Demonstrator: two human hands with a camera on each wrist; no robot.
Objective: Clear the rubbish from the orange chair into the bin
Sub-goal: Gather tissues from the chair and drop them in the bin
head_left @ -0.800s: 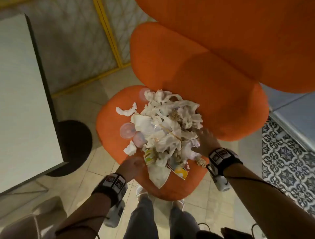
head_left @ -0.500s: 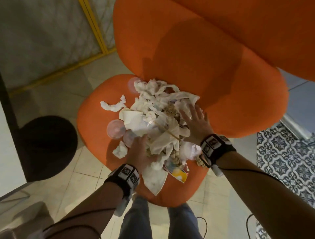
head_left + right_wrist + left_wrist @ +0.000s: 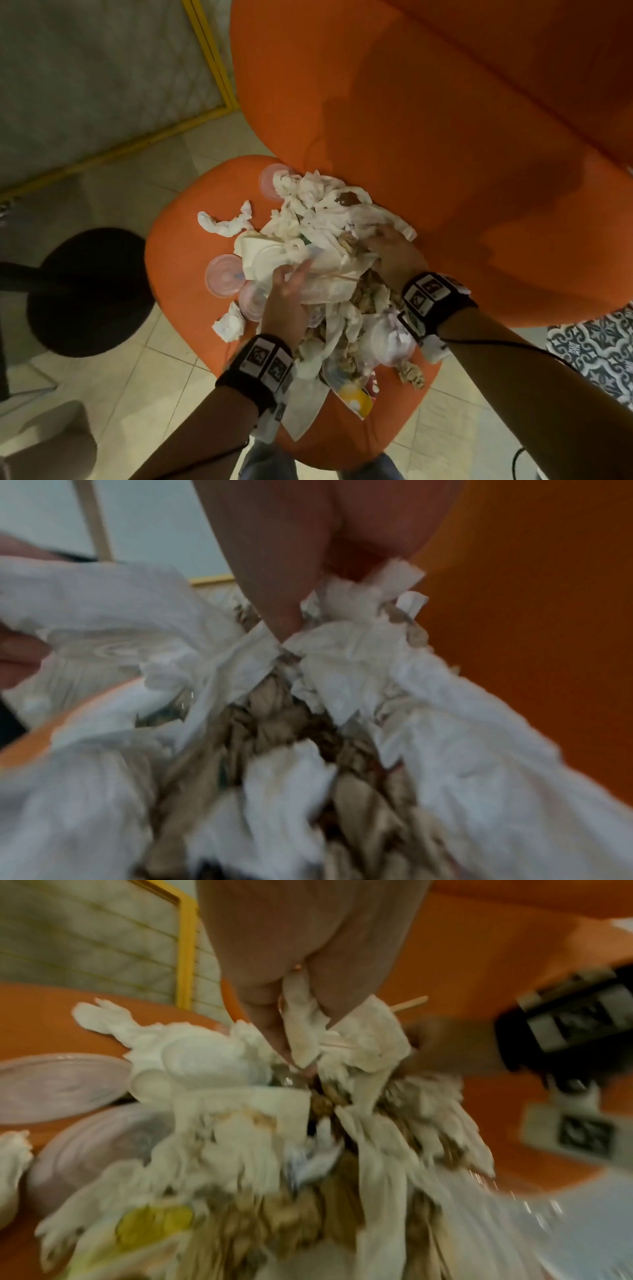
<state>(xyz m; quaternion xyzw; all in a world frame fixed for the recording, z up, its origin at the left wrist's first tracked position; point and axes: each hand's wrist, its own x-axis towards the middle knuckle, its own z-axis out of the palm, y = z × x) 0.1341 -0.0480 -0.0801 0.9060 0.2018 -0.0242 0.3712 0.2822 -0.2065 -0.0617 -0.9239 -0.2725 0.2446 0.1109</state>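
Observation:
A heap of rubbish (image 3: pixel 329 219) lies on the seat of the orange chair (image 3: pixel 178 240): white tissues, brown crumpled paper, a wooden stick (image 3: pixel 339 275) and a yellow wrapper (image 3: pixel 354 397). My left hand (image 3: pixel 286 298) reaches into the heap's near left side. In the left wrist view its thumb and finger pinch a white tissue (image 3: pixel 301 1031). My right hand (image 3: pixel 394 253) digs into the heap's right side, with its fingers curled into tissues (image 3: pixel 342 647) over brown paper (image 3: pixel 274 737). No bin is in view.
Clear plastic lids (image 3: pixel 224 277) and two loose tissue wads (image 3: pixel 226 222) (image 3: pixel 228 323) lie left of the heap. The chair's tall backrest (image 3: pixel 428 120) rises behind. A black round base (image 3: pixel 89 291) stands on the tiled floor at the left. A patterned rug (image 3: pixel 596 349) lies at the right.
Both hands have moved forward from the heap's near edge into it. The right hand, flat on top before, now curls into the tissues, and the left has pushed in deeper.

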